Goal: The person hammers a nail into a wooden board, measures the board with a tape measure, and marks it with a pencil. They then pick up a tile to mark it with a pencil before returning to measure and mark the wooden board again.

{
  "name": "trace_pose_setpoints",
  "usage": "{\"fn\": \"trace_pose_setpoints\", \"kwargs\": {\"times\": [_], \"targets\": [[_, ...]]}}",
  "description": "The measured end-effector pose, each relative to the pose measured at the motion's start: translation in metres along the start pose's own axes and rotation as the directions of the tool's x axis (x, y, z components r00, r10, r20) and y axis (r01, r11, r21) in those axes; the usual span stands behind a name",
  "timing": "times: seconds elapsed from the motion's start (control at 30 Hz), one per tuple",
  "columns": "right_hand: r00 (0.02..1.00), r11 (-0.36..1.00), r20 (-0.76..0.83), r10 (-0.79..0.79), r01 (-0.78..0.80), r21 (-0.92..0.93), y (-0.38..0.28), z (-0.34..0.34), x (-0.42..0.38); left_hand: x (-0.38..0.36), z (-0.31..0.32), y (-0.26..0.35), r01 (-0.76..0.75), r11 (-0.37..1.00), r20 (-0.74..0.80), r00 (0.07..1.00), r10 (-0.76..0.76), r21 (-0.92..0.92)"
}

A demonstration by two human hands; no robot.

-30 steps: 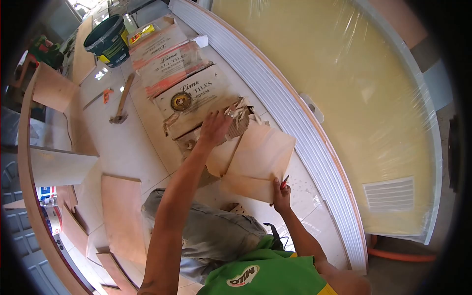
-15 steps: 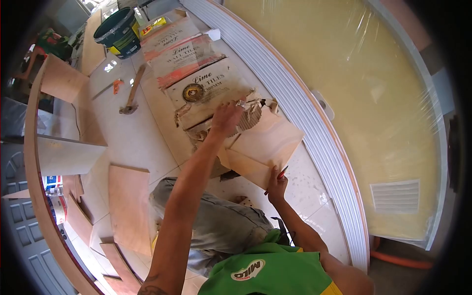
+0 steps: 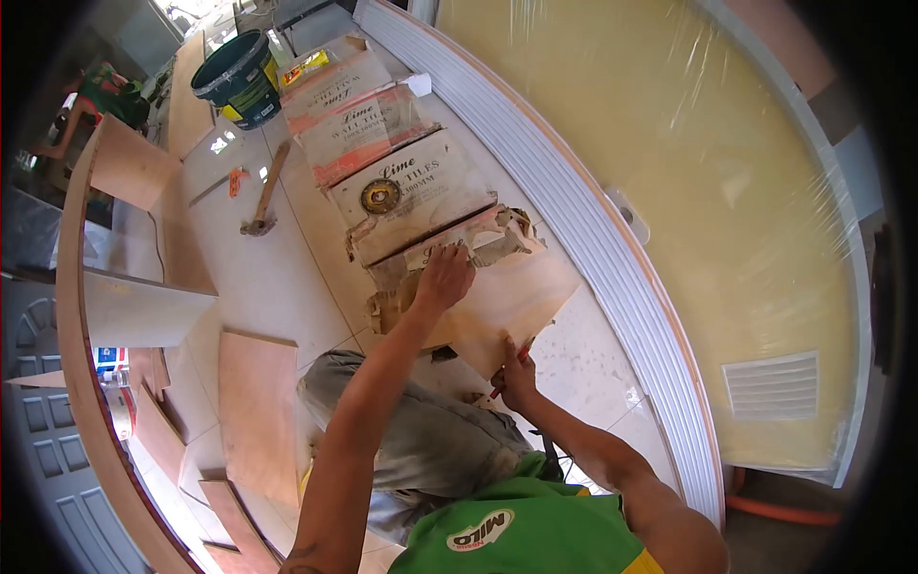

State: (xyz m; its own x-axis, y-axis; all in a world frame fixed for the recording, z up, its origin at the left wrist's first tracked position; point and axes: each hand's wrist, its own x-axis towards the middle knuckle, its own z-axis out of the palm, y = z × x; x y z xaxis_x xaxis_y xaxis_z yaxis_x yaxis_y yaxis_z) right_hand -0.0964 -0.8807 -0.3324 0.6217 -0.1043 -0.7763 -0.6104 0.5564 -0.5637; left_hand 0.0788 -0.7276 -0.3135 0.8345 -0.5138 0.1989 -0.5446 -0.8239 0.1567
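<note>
My left hand [image 3: 447,277] lies over a torn tile carton [image 3: 409,256], its curled fingers pressed together on the cardboard flap. A beige, veined flat piece [image 3: 512,297] slants out of this carton toward me. At its near corner, my right hand [image 3: 517,381] is closed around a small red tool [image 3: 497,390], with the thumb and fingers against the piece. Most of the tool is hidden by the fingers. Just beyond the left hand is another carton [image 3: 430,182] with a round metal disc [image 3: 381,196] on top.
Further cartons [image 3: 354,124] run away from me toward a green bucket [image 3: 239,81]. A hammer [image 3: 268,191] lies left of them. Plywood pieces [image 3: 258,411] are at the lower left. White ribbed panels [image 3: 612,277] and a wrapped yellowish panel [image 3: 708,230] curve along the right.
My left hand has moved down and nearer, and the carton's raised flap now lies flatter, with printing showing. My right hand, the red tool and the flat piece have shifted left and slightly nearer.
</note>
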Motion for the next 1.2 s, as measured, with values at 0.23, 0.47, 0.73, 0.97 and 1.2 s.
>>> {"fn": "trace_pose_setpoints", "kwargs": {"times": [0.23, 0.47, 0.73, 0.97, 1.2], "targets": [[0.999, 0.995, 0.042, 0.021, -0.016, -0.099, 0.005, 0.019, -0.005, 0.012, -0.018, 0.002, -0.168, 0.951, 0.272, 0.958, 0.095, 0.261], [0.984, 0.987, 0.123, 0.128, -0.115, -0.112, -0.004, 0.018, -0.005, 0.021, -0.040, -0.010, 0.128, 0.985, 0.203, 0.968, -0.149, 0.113], [0.994, 0.993, 0.052, 0.093, -0.097, 0.073, 0.009, 0.026, -0.010, -0.011, -0.070, -0.003, 0.301, 0.953, 0.444, 0.849, -0.287, 0.040], [0.993, 0.995, 0.112, 0.032, -0.041, 0.086, 0.008, 0.003, -0.014, -0.037, -0.052, -0.010, 0.419, 0.906, 0.489, 0.777, -0.396, 0.068], [0.986, 0.985, 0.146, 0.079, -0.055, -0.161, 0.006, 0.005, 0.008, -0.020, -0.070, -0.002, 0.604, 0.796, 0.402, 0.724, -0.560, 0.021]]}}
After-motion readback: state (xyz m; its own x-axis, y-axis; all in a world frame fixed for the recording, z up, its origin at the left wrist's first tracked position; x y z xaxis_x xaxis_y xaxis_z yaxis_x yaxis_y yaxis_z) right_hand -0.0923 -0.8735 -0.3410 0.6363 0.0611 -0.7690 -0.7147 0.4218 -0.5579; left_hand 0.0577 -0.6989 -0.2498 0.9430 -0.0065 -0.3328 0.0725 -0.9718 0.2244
